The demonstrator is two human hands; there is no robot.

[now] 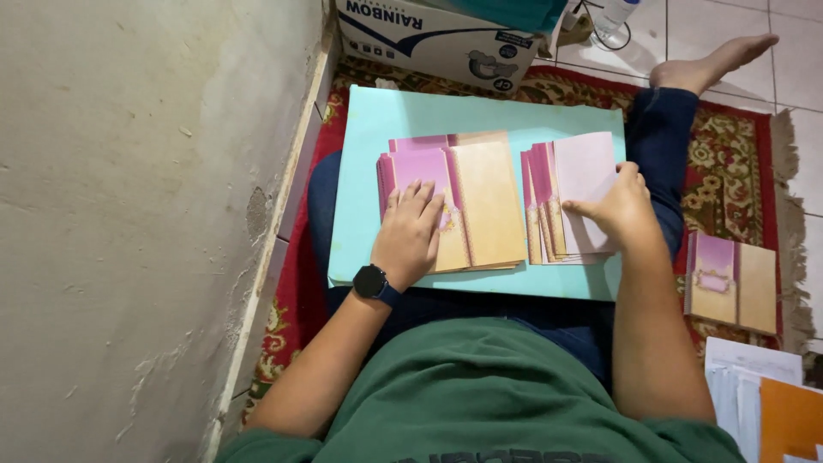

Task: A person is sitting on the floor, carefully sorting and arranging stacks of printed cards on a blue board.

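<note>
- Beside a bare plaster wall (129,214), a person sits on a patterned red rug (729,154) with a pale blue board (377,129) on the lap as a work surface.
- Left hand (410,231) lies flat and open on the pink-and-tan card stack (480,206), probably to keep it from sliding.
- Right hand (619,206) pinches the top pink sheet (583,167) of the second pile.
- Further right of that grip, a small finished-looking stack (733,283) rests on the rug.
- Beyond the board stands a white carton with blue print (429,39).

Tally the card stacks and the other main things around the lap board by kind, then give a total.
Stacks of pink and tan cards: 3 (under the left hand, at the right hand, on the rug)
Light blue board: 1
Cardboard box: 1
Black wristwatch: 1
Total: 6
</note>
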